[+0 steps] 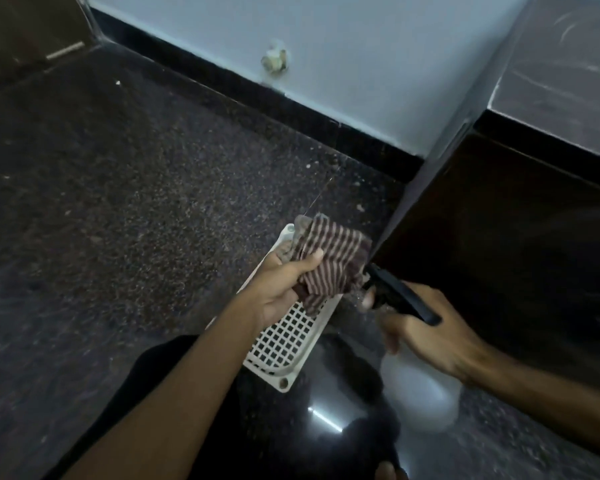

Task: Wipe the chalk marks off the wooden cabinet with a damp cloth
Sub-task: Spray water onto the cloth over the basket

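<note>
Fingers (309, 259) of the left hand (281, 289): curled with the thumb on top, bunching a brown-and-cream striped cloth (333, 258) so that a loose face of it is turned toward the other hand.
Fingers (367, 299) of the right hand (430, 327): wrapped round the neck of a translucent white spray bottle with a black trigger head (404, 301), one fingertip on the trigger. The nozzle sits just beside the cloth and aims at it, most likely to dampen it.
Step, as judged: wetting the cloth; no wiping has begun.
Below the fingers: a white plastic grid tray (284, 344) lies flat on the dark speckled stone floor (118, 202).
Right of the fingers: the dark wooden cabinet (499, 220), its corner close to the cloth but not touching it.
Chalk marks (565, 32): pale scribbles on the grey surface above the dark panel, well beyond both hands; a fainter scrawl shows low on the dark face.
Beyond the fingers: a pale blue wall (326, 46) with black skirting.
</note>
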A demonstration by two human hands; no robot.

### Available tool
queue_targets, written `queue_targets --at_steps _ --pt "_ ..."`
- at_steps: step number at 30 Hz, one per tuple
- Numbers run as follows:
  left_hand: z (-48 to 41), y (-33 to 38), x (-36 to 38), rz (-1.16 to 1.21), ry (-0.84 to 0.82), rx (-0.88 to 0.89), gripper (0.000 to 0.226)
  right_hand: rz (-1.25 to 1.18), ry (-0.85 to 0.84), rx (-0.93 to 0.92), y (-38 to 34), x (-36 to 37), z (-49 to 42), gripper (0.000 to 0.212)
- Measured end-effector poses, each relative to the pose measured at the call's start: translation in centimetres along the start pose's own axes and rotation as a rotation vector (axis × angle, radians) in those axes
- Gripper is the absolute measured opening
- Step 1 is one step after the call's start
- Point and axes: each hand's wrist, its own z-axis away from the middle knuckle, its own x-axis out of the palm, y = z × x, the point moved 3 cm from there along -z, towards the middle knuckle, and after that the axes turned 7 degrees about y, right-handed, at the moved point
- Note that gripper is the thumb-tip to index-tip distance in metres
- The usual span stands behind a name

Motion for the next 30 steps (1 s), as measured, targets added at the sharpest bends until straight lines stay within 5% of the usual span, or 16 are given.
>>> queue_targets --at_steps 8,17,21,30 --pt "-0.3 -0.8 1.9 0.184 0.12 -0.037 0.039 -0.061 0.062 0.171 1.2 1.4 -0.3 0.009" --pt "-0.4 -1.6 1.5 0.165 0.077 -0.039 0.036 0.006 0.077 0.266 1.6 2.5 -1.0 0.025" --pt "-0.5 -1.7 1.1 0.102 0.09 -0.029 0.032 0.024 0.059 0.236 1.3 2.9 -1.2 0.049" --pt "-1.0 -2.1 0.5 0.064 0.106 -0.042 0.036 0.04 0.158 0.303 2.3 2.3 -3.2 0.016"
